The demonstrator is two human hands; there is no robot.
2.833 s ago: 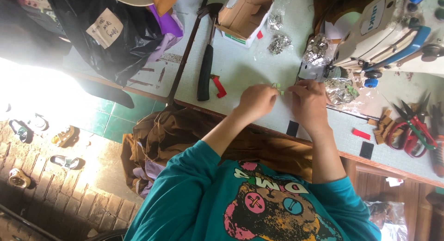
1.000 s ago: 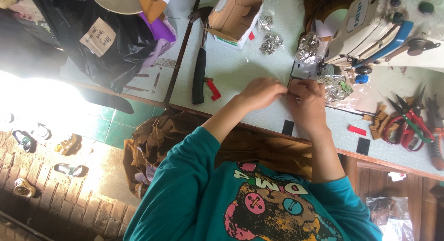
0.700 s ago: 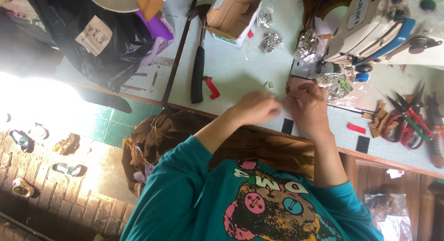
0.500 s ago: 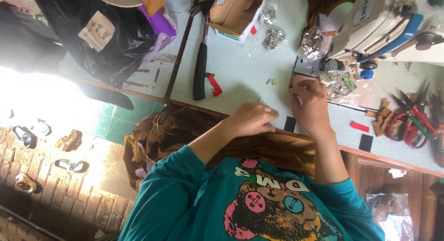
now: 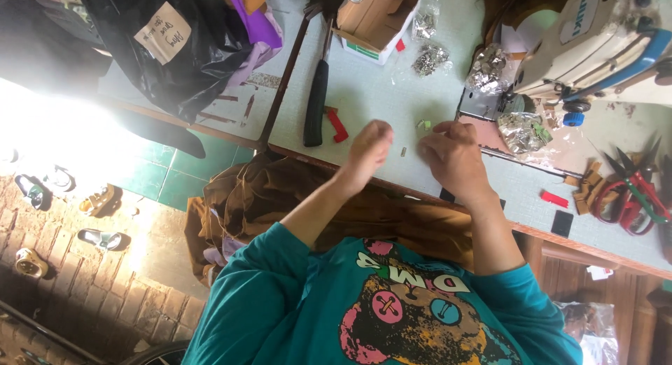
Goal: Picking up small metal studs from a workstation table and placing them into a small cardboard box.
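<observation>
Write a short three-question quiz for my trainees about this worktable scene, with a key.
1. True or false: the hammer lies on the table, to the left of the left hand.
2. Multiple choice: what lies near the table's right end? A) red-handled scissors B) a cup C) a phone
3. Short answer: what open container sits beside the hammer's head?

Key: 1 true; 2 A; 3 the cardboard box.

Teal short-sleeved shirt, colourful cartoon bear print, bare forearms.
</observation>
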